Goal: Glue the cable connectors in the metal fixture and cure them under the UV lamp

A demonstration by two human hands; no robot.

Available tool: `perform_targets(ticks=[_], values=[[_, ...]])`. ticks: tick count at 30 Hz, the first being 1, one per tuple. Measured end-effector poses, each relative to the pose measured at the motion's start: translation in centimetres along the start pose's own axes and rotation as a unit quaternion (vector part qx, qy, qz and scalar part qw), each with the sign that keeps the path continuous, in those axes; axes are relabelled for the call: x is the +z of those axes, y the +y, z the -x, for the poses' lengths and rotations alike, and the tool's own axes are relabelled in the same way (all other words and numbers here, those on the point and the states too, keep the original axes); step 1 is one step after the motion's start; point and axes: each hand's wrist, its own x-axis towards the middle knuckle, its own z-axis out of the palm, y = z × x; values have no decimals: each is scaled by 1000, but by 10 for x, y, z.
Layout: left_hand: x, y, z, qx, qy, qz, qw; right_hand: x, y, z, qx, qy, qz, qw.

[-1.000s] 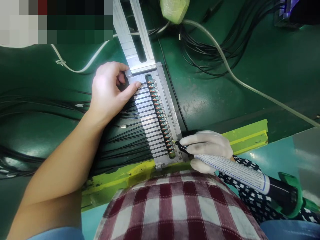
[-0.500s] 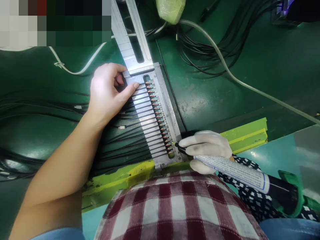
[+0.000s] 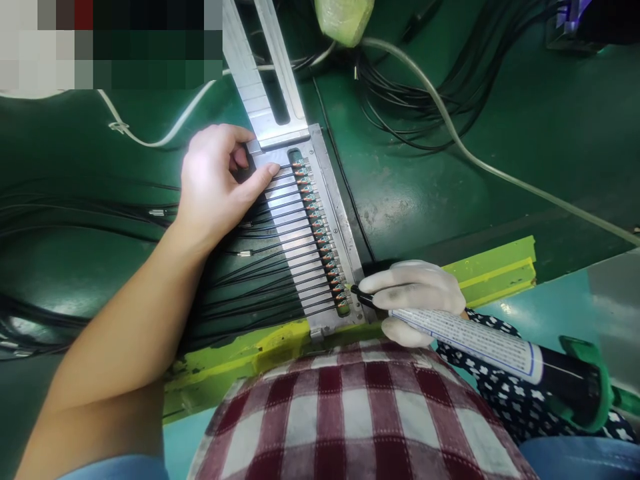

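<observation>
A flat metal fixture lies at a slant on the green bench, with a row of black cables across it. Their stripped ends and small connectors show in its long slot. My left hand, bare, grips the fixture's upper left corner, thumb on top beside the uppermost cable and fingers curled at the edge. In a white glove, my right hand holds a dispensing syringe with a printed label, black rear part and green end cap. Its black nozzle points at the connectors near the slot's lower end.
A slotted metal lid stands swung up at the fixture's far end. Cable bundles lie at left and at upper right. A pale hose crosses the bench. Yellow-green edging runs along the near side.
Both hands keep their holds. The nozzle stays by the same connectors near the lower end; the whole view has shifted only very slightly.
</observation>
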Motion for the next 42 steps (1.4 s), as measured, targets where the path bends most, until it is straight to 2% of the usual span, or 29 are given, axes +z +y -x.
perform_targets(ticks=[10, 15, 21, 28, 34, 42], values=[[1, -1, 1, 8, 7, 0, 1000, -1, -4, -1, 26, -9, 14, 1000], [1, -1, 1, 5, 9, -2, 1000, 2, -2, -2, 6, 6, 17, 1000], [1, -1, 0, 7, 8, -2, 1000, 3, -2, -2, 14, 7, 20, 1000], [1, -1, 0, 3, 2, -7, 1000, -5, -7, 3, -40, -1, 27, 999], [1, 1, 0, -9, 18, 2, 1000, 1, -7, 16, -20, -5, 45, 999], [1, 2, 0, -12, 15, 9, 1000, 2, -7, 11, -10, -11, 40, 999]])
